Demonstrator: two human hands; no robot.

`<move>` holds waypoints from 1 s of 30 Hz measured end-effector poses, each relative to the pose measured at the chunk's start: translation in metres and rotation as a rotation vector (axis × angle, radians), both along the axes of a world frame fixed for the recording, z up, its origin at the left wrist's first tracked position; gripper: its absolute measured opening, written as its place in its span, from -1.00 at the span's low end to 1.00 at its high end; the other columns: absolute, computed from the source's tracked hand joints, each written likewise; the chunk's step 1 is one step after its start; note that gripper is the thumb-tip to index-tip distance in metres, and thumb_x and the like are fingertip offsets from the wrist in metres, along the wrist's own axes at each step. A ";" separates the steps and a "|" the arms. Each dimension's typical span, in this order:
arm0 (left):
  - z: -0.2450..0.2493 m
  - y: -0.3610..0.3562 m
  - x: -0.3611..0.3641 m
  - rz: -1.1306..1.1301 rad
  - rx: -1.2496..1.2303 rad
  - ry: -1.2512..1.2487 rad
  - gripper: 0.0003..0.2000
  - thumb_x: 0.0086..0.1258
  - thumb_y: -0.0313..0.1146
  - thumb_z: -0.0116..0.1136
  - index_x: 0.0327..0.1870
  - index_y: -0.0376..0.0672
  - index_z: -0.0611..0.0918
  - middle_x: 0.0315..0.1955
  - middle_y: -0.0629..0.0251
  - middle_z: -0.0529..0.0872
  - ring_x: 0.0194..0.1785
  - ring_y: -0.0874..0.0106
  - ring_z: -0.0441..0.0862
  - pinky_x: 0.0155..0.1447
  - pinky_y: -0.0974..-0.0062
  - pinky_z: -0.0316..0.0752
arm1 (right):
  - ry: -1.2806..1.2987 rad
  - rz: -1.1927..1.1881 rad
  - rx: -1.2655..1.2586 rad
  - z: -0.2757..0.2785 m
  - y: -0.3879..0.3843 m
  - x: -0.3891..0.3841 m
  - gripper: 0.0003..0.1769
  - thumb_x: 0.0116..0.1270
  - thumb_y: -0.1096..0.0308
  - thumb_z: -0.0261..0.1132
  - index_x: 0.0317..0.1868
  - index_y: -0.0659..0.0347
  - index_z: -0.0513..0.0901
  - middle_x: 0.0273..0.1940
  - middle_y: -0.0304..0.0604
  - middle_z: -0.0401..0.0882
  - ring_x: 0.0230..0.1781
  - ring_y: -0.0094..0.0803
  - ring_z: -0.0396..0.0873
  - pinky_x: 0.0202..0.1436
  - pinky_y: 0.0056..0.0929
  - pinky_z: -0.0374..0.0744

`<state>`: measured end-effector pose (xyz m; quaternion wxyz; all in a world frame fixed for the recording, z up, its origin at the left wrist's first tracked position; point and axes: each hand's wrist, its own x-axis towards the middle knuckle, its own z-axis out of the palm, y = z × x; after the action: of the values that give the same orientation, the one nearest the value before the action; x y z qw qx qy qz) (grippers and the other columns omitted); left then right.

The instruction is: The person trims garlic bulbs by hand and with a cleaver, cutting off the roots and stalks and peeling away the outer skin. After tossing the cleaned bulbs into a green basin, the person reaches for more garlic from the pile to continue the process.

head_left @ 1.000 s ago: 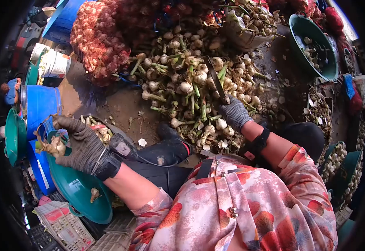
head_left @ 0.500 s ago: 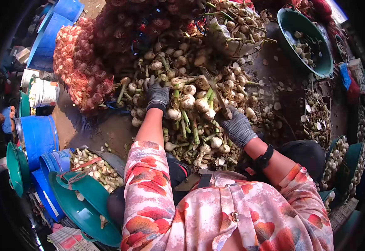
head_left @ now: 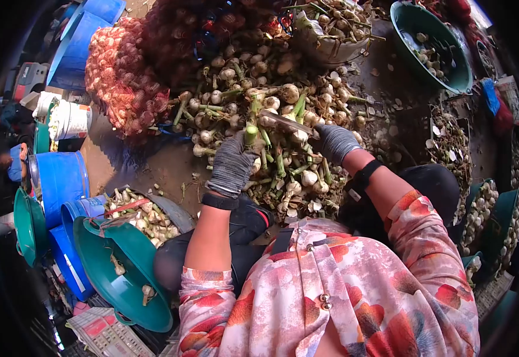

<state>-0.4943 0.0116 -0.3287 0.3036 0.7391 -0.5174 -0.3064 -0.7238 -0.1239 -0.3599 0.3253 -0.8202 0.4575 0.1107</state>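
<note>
In a dark glove, my left hand [head_left: 231,165] is closed around a garlic bulb's stalk, with a pale green cut end [head_left: 250,134] sticking up past the fingers. The part inside the fist is hidden. My right hand [head_left: 335,143], gloved too, grips a knife at its right end. The knife blade [head_left: 286,122] points left across the pile, its tip close to the stalk in my left hand. Beneath and beyond both hands spreads a heap of garlic [head_left: 307,178], with bulbs, green stalks and loose skins mixed together.
Red mesh sacks of garlic [head_left: 126,77] stand at the back left. A green basin [head_left: 458,77] with some garlic sits at the back right, beside a whitish full container [head_left: 331,47]. To my left are a green tub [head_left: 129,297] and a blue barrel [head_left: 63,184].
My left hand has drawn back from the heap towards me and closed on a garlic stalk. The knife has swung from steep to nearly level, with its tip moved left.
</note>
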 end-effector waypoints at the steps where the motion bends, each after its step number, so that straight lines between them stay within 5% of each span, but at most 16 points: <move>1: -0.001 0.013 -0.001 -0.026 -0.031 -0.112 -0.58 0.26 -0.27 0.33 0.11 -0.24 0.58 -0.16 0.03 0.70 -0.07 0.19 0.65 0.05 0.32 0.53 | -0.099 -0.081 0.051 -0.003 0.005 -0.002 -0.57 0.25 0.03 0.35 0.03 0.09 0.61 -0.20 0.07 0.69 -0.16 0.01 0.66 -0.05 -0.15 0.59; 2: -0.003 0.020 -0.002 -0.045 -0.068 -0.221 -0.62 0.31 -0.28 0.32 0.08 -0.25 0.58 -0.17 0.10 0.71 -0.09 0.31 0.66 0.04 0.40 0.53 | -0.197 -0.156 0.096 -0.004 0.006 0.000 -0.52 0.24 -0.04 0.38 0.04 0.09 0.62 -0.19 0.06 0.69 -0.15 -0.02 0.67 -0.03 -0.18 0.59; 4: 0.021 0.019 -0.018 -0.092 0.036 -0.179 -0.65 0.24 -0.24 0.35 -0.01 -0.21 0.66 -0.23 0.06 0.73 -0.14 0.22 0.69 0.01 0.35 0.55 | -0.634 -0.183 0.182 0.032 0.026 0.017 -0.38 0.15 -0.15 0.44 0.03 0.15 0.61 -0.18 0.04 0.70 -0.13 -0.13 0.68 0.01 -0.24 0.58; 6: 0.049 0.005 -0.037 -0.158 0.328 -0.197 -0.65 0.21 -0.22 0.35 -0.04 -0.20 0.67 -0.27 0.09 0.74 -0.16 0.19 0.71 -0.02 0.32 0.57 | -0.840 -0.087 0.240 0.063 0.039 0.029 -0.33 0.09 -0.14 0.50 -0.01 0.26 0.62 -0.19 0.02 0.69 -0.13 -0.20 0.67 0.01 -0.26 0.57; 7: 0.038 -0.001 -0.043 -0.254 0.298 -0.459 -0.64 0.19 -0.17 0.36 -0.07 -0.19 0.68 -0.32 0.08 0.73 -0.19 0.17 0.72 -0.05 0.31 0.57 | -0.769 -0.098 0.248 0.071 0.043 0.032 -0.34 0.09 -0.12 0.50 -0.01 0.26 0.63 -0.20 0.03 0.69 -0.14 -0.20 0.67 0.00 -0.26 0.57; 9: 0.033 0.014 -0.041 -0.125 0.005 -0.093 -0.46 0.21 -0.11 0.37 0.14 -0.23 0.56 -0.06 0.07 0.68 0.01 0.28 0.65 0.05 0.39 0.56 | -0.593 -0.165 0.259 0.067 0.040 0.029 -0.38 0.14 -0.11 0.46 -0.06 0.30 0.63 -0.26 0.04 0.70 -0.20 -0.19 0.67 -0.03 -0.24 0.57; 10: 0.021 0.021 -0.036 -0.080 -0.174 0.009 -0.34 0.21 -0.08 0.38 0.28 -0.24 0.46 0.09 0.08 0.62 0.10 0.32 0.61 0.09 0.41 0.55 | -0.481 -0.207 0.171 0.056 0.030 0.029 -0.48 0.22 -0.12 0.39 -0.23 0.26 0.62 -0.48 -0.08 0.63 -0.48 -0.25 0.61 -0.34 -0.23 0.58; 12: 0.018 0.024 -0.028 -0.021 -0.170 0.773 -0.06 0.16 -0.03 0.45 0.48 -0.23 0.15 0.34 0.14 0.39 0.30 0.34 0.41 0.17 0.45 0.51 | -0.687 -0.667 0.828 0.041 0.025 0.013 -0.55 0.26 -0.12 0.34 -0.41 0.11 0.55 -0.65 -0.29 0.45 -0.74 -0.41 0.40 -0.68 -0.36 0.35; 13: 0.005 0.024 -0.025 -0.063 -0.179 0.942 0.12 0.07 0.03 0.50 0.54 -0.17 -0.01 0.44 0.11 0.24 0.41 0.34 0.29 0.25 0.46 0.43 | -0.735 -0.732 1.034 0.025 0.021 0.004 -0.61 0.30 -0.10 0.33 -0.47 -0.04 0.47 -0.69 -0.42 0.30 -0.82 -0.56 0.21 -0.75 -0.52 0.11; 16: 0.015 0.022 -0.045 -0.099 -0.266 0.915 0.27 -0.07 0.25 0.44 0.53 -0.28 -0.11 0.47 -0.01 0.15 0.47 0.27 0.19 0.48 0.33 0.19 | -0.861 -0.944 1.241 0.011 0.027 -0.001 -0.69 0.37 -0.05 0.26 -0.37 -0.05 0.54 -0.69 -0.47 0.37 -0.81 -0.61 0.27 -0.76 -0.56 0.25; 17: 0.017 0.018 -0.046 -0.101 -0.299 0.906 0.27 -0.06 0.24 0.44 0.53 -0.26 -0.11 0.47 0.00 0.15 0.48 0.28 0.18 0.48 0.34 0.19 | -0.927 -0.874 1.314 0.014 0.032 -0.006 -0.72 0.38 -0.02 0.24 -0.18 -0.02 0.59 -0.65 -0.47 0.45 -0.77 -0.65 0.36 -0.73 -0.61 0.42; 20: 0.005 0.010 -0.048 -0.156 -0.373 0.782 0.24 -0.05 0.21 0.46 0.55 -0.19 -0.09 0.48 0.04 0.16 0.49 0.30 0.17 0.47 0.35 0.19 | -0.926 -0.923 1.339 0.018 0.036 -0.009 -0.66 0.39 -0.03 0.23 -0.02 0.01 0.56 -0.62 -0.45 0.50 -0.74 -0.66 0.43 -0.69 -0.67 0.51; 21: -0.006 0.005 -0.045 -0.213 -0.396 0.662 0.23 -0.04 0.18 0.48 0.55 -0.17 -0.09 0.48 0.05 0.16 0.49 0.29 0.17 0.47 0.33 0.20 | -0.940 -1.027 1.366 0.029 0.038 -0.006 -0.64 0.38 -0.03 0.24 -0.01 0.03 0.54 -0.63 -0.46 0.47 -0.76 -0.69 0.41 -0.72 -0.71 0.46; 27: -0.010 0.000 -0.072 -0.217 -0.394 1.057 0.19 -0.01 -0.18 0.59 0.56 -0.08 -0.09 0.41 0.08 0.29 0.40 0.32 0.33 0.41 0.33 0.32 | -0.918 -1.191 1.499 0.045 0.050 -0.002 -0.70 0.30 0.00 0.34 -0.11 -0.06 0.53 -0.72 -0.46 0.33 -0.79 -0.60 0.36 -0.74 -0.62 0.42; 30: 0.000 -0.002 -0.077 -0.338 -0.438 0.832 0.22 -0.01 -0.19 0.60 0.56 -0.05 -0.15 0.36 0.09 0.35 0.34 0.32 0.39 0.38 0.31 0.36 | -1.018 -1.135 1.629 0.037 0.054 0.001 -0.70 0.30 -0.01 0.35 -0.17 -0.05 0.53 -0.66 -0.45 0.38 -0.76 -0.57 0.37 -0.72 -0.60 0.43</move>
<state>-0.5717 0.0094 -0.3283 0.5784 0.3787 -0.5173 -0.5044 -0.7231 -0.0700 -0.3229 0.9189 0.0166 0.3700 -0.1362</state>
